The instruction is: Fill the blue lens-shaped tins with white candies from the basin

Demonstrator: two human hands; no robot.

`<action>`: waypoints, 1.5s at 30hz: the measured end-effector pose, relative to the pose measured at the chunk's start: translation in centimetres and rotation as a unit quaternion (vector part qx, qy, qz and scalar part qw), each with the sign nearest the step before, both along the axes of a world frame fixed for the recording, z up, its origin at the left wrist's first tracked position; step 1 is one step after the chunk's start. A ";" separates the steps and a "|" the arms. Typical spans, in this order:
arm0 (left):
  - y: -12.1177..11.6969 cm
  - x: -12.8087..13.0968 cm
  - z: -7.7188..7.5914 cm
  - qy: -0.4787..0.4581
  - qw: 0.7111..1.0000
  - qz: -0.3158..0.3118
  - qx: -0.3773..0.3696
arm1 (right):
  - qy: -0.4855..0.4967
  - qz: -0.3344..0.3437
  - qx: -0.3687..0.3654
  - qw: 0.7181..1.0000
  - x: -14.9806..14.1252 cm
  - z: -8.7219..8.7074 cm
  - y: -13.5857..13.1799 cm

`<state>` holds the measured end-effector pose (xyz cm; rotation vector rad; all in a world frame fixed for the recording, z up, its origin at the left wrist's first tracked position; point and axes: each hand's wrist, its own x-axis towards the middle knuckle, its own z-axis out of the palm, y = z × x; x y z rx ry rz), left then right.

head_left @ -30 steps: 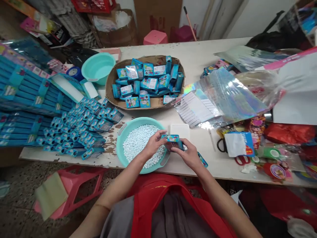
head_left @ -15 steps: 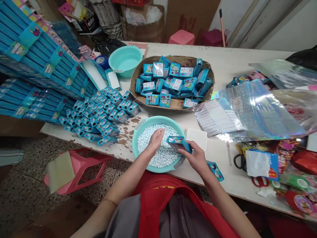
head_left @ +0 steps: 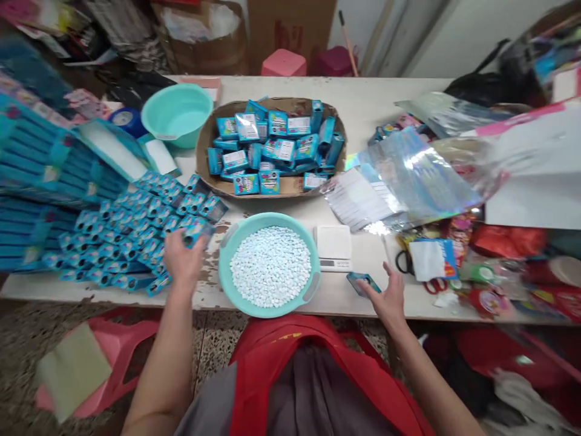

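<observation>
My left hand [head_left: 182, 259] reaches into the rows of small blue candy boxes [head_left: 136, 227] at the left, finger and thumb apart around the end of one box at the near right edge; a firm grip does not show. My right hand [head_left: 388, 298] is open, fingers spread, beside a single blue candy box [head_left: 363, 282] lying on the table; its fingertips are close to it, and touching cannot be told. Between my hands stands a turquoise basin [head_left: 225, 275] with small white candies [head_left: 271, 266] in it. A white kitchen scale [head_left: 334, 243] lies to its right.
A cut-down cardboard box [head_left: 204, 154] with many blue candy boxes stands behind the basin. An empty turquoise tub [head_left: 177, 112] is back left. Shiny plastic bags [head_left: 422, 175], scissors [head_left: 436, 286] and packets crowd the right. A pink stool [head_left: 113, 357] stands below left.
My left hand has left the candies and moved left to the boxes. My right hand has let go of the candy box it held and moved right. The view has turned right.
</observation>
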<state>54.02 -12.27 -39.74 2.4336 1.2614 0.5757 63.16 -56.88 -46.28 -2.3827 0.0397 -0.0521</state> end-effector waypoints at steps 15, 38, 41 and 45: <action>-2.6 -0.2 -5.7 -0.006 0.994 -0.089 0.057 | 0.036 0.066 0.016 0.997 5.4 0.0 3.4; -14.4 6.5 -5.2 0.033 0.950 -0.295 -0.101 | 0.101 -0.085 0.137 0.982 2.4 -4.9 -5.0; -15.0 7.1 -5.6 0.070 0.940 -0.320 -0.094 | 0.108 -0.066 0.148 0.981 3.0 -4.8 -4.2; -15.1 6.4 -6.2 0.231 0.890 -0.370 -0.135 | 0.103 -0.015 0.164 0.981 4.4 -3.9 -1.7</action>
